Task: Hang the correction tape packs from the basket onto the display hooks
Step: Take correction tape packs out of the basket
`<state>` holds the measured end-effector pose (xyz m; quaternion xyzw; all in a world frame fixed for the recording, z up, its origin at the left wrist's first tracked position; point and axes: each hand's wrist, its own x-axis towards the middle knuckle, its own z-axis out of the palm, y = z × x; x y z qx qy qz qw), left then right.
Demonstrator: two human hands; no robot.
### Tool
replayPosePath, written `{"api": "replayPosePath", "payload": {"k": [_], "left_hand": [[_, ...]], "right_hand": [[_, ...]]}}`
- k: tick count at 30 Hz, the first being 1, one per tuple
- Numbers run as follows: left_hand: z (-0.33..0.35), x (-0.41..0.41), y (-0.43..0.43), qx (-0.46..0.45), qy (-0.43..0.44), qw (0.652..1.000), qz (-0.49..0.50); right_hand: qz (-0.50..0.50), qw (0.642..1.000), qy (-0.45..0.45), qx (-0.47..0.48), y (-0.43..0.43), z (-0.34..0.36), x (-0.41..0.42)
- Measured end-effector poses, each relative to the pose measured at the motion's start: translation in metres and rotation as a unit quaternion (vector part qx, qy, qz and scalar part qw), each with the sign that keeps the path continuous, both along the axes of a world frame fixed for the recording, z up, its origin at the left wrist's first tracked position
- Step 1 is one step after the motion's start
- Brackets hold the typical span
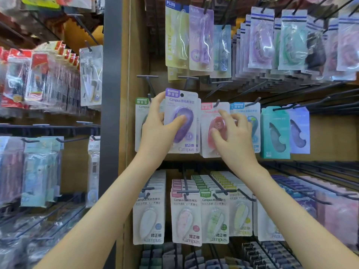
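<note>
My left hand (158, 129) grips a purple Campus correction tape pack (183, 121), thumb on the blister front and fingers behind its left edge. The pack's hang hole sits near a display hook in the middle row; whether the hook passes through it I cannot tell. My right hand (233, 133) touches the red correction tape pack (215, 125) hanging on the neighbouring hook (217, 103), fingers loosely curled over its front. A green pack (140, 113) hangs to the left, a blue pack (250, 117) to the right. The basket is out of view.
Teal and lilac packs (283, 131) hang further right. Bare black hooks (303, 94) jut out at the right. Rows of PLUS tape packs (194, 37) hang above, more Campus packs (186, 218) below. A grey upright post (110, 94) divides off the left racks.
</note>
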<state>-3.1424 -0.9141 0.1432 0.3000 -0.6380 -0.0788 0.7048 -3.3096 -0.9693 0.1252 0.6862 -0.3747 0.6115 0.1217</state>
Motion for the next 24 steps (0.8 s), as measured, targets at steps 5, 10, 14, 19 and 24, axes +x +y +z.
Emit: {"api": "replayPosePath", "payload": {"k": [5, 10, 14, 19, 24], "left_hand": [[0.006, -0.004, -0.012, 0.030, -0.001, 1.000, -0.010], [0.009, -0.007, -0.012, 0.021, -0.028, 0.998, 0.053], [0.006, -0.014, -0.013, -0.031, -0.095, 0.983, 0.157], [0.006, -0.025, -0.022, 0.032, -0.125, 0.965, 0.227], [-0.004, -0.027, -0.027, 0.030, -0.163, 0.932, 0.321]], "right_hand": [[0.042, 0.998, 0.037, -0.041, 0.009, 0.002, 0.008], [-0.022, 0.996, 0.083, 0.025, 0.010, 0.008, 0.010], [0.023, 0.994, 0.058, 0.086, 0.007, 0.007, 0.007], [0.023, 0.995, 0.047, 0.090, 0.008, 0.006, 0.003], [0.013, 0.995, 0.056, 0.086, 0.006, 0.007, 0.001]]}}
